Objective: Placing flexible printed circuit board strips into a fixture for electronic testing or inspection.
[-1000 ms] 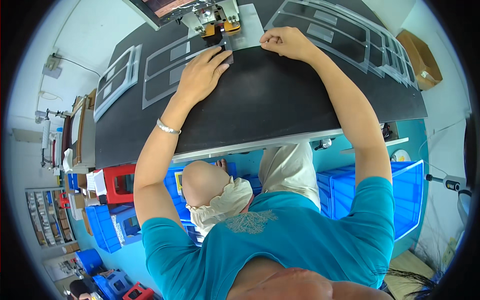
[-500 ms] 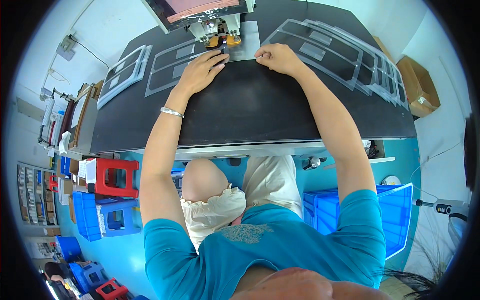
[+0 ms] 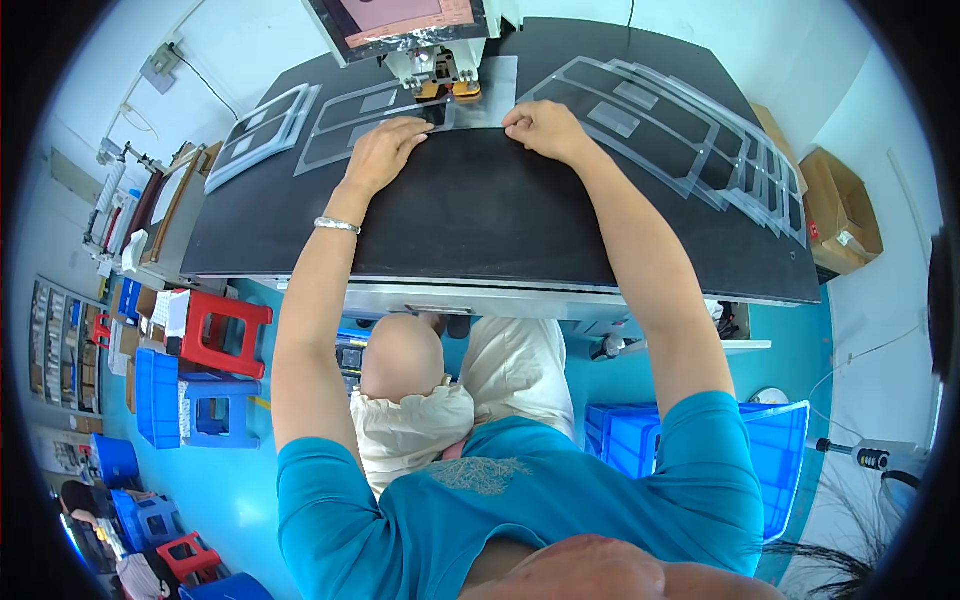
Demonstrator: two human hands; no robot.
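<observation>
My left hand point(image 3: 386, 154) lies with its fingers stretched out over the near edge of a clear plastic sheet point(image 3: 318, 158). That sheet has rounded window outlines and rests flat on the black table, its right end by the machine head. My right hand point(image 3: 545, 130) is closed, fingers curled, at the near right corner of a silver metal plate point(image 3: 497, 90); anything between its fingertips is hidden. Above the plate, the machine head point(image 3: 440, 70) has orange parts point(image 3: 464, 90) at its bottom. A small dark piece point(image 3: 434, 113) shows just beyond my left fingertips.
A fanned row of similar clear sheets point(image 3: 640, 125) spreads across the right of the black table point(image 3: 480, 220). Another stack point(image 3: 250, 140) stands at the left. A monitor point(image 3: 400, 22) hangs above the machine. A cardboard box point(image 3: 840, 215) sits off the right edge; a blue crate point(image 3: 770, 460) stands below.
My left hand has drawn back slightly toward me and left from the machine head, its fingers closer together. My right hand stays curled at the plate's corner. The whole view has shifted a little.
</observation>
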